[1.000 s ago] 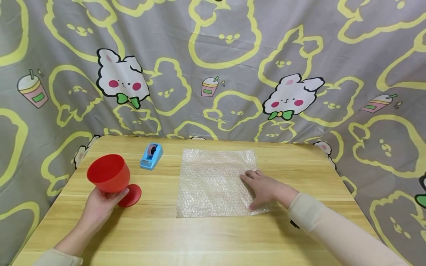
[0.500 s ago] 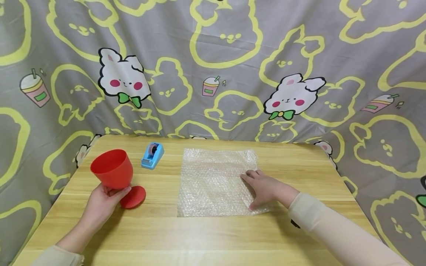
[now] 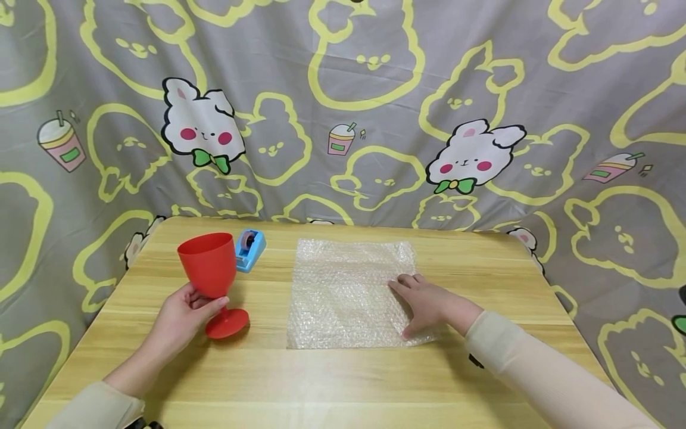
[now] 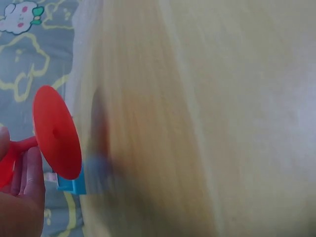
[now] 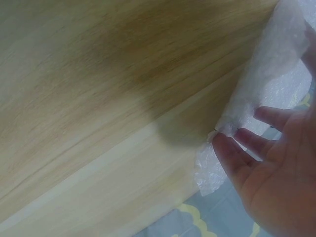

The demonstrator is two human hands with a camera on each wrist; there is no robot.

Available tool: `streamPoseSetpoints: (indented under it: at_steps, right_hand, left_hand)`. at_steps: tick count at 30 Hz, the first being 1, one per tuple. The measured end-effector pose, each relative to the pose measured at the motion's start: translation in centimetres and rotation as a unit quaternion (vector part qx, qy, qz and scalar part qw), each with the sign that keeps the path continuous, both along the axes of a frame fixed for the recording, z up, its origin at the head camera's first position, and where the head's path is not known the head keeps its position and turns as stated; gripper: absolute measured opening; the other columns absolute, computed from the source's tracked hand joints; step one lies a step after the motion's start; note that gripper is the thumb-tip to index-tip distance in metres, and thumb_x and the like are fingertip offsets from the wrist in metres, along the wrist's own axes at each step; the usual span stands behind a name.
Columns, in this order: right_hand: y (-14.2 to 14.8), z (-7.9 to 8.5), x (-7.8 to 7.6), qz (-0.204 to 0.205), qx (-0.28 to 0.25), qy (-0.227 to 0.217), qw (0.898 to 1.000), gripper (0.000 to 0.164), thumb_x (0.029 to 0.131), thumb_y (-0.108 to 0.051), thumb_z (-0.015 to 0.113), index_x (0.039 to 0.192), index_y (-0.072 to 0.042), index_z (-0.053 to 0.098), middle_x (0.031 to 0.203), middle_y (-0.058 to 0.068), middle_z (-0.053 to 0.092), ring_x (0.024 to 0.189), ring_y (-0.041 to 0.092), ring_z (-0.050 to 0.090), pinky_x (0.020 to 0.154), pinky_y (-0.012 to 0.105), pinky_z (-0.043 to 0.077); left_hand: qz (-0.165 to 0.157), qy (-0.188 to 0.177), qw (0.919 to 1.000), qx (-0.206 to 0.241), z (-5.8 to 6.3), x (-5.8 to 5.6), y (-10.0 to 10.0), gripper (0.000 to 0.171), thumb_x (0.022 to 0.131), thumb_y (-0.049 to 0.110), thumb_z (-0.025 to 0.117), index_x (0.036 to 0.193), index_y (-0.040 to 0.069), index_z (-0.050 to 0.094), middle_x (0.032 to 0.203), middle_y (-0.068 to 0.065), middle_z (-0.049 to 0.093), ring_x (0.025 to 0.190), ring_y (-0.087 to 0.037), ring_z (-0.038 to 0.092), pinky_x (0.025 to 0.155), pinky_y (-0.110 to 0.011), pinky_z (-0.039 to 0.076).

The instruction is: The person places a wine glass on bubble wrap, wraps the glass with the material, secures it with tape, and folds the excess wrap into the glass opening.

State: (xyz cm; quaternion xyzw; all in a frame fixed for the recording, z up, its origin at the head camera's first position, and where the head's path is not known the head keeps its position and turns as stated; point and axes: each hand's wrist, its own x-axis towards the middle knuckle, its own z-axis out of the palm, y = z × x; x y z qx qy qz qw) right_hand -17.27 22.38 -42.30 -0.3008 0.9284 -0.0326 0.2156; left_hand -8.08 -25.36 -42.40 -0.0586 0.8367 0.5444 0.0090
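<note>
Left hand curled round the stem of a tilted red goblet at centre left, contents hidden, right hand spread, fingers touching bubble wrap lower centre, blue dispenser holding tape behind the goblet.

Back from the fingers of the left hand, past the wrist, a plain cream left sleeve begins. Behind the fingers of the right hand runs a matching right sleeve, its broad cuff nearest them. A small black piece shows under that cuff, its shape unclear.
</note>
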Motion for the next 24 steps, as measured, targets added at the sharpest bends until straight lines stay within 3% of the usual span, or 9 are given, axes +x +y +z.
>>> streamPoseSetpoints:
  at_steps: [9,16,24]
  right_hand:
    - [0.1,-0.1,-0.1,0.004,0.001,0.001,1.000,0.116,0.069,-0.050,0.089,0.156,-0.004,0.029,0.157,0.022,0.028,0.140,0.044,0.029,0.108,0.054,0.040]
    - [0.1,0.0,0.0,0.001,-0.007,0.006,1.000,0.115,0.067,-0.049,0.090,0.155,-0.003,0.031,0.156,0.024,0.030,0.140,0.047,0.029,0.109,0.056,0.039]
    - [-0.1,0.2,0.1,0.003,-0.009,0.004,1.000,0.115,0.068,-0.047,0.091,0.155,-0.003,0.030,0.156,0.024,0.030,0.138,0.045,0.031,0.107,0.056,0.041]
  left_hand:
    - [-0.017,-0.007,0.9998,-0.005,0.8,-0.7,1.0,0.060,0.091,0.029,0.075,0.136,-0.002,0.050,0.121,-0.022,0.066,0.095,-0.022,0.070,0.080,-0.020,0.057]
    - [-0.033,0.005,0.9994,0.004,1.2,-1.5,2.0,0.053,0.090,0.026,0.077,0.126,-0.005,0.054,0.108,-0.018,0.070,0.088,-0.019,0.070,0.077,-0.024,0.059]
    - [-0.048,-0.020,0.9978,0.041,1.3,-2.2,3.7,0.046,0.090,0.018,0.076,0.120,-0.009,0.054,0.096,-0.014,0.068,0.082,-0.020,0.068,0.077,-0.035,0.061]
